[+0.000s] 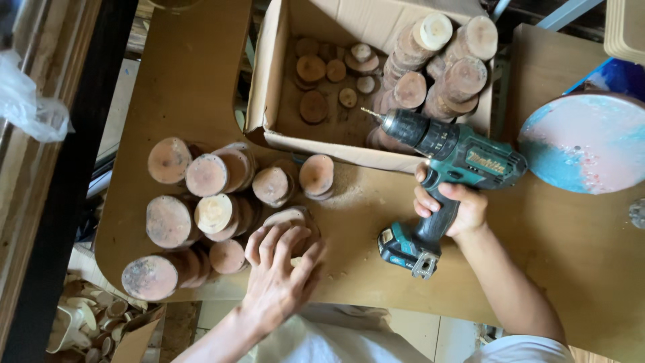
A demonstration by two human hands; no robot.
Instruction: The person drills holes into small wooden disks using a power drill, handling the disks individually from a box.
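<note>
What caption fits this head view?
Left hand presses a wood slice while right hand holds a teal cordless drill.

Open brown cardboard box (269, 87) at top centre of the bench, clear plastic bag (27, 101) at left edge

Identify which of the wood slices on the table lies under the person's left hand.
It is the wood slice at the right end of the middle row, nearest the table's front edge. The left hand rests flat on it; the other slices lie untouched.

Left hand (279, 269) lies palm-down, fingers (272, 242) spread; right hand (450, 208) grips, fingers curled.
</note>
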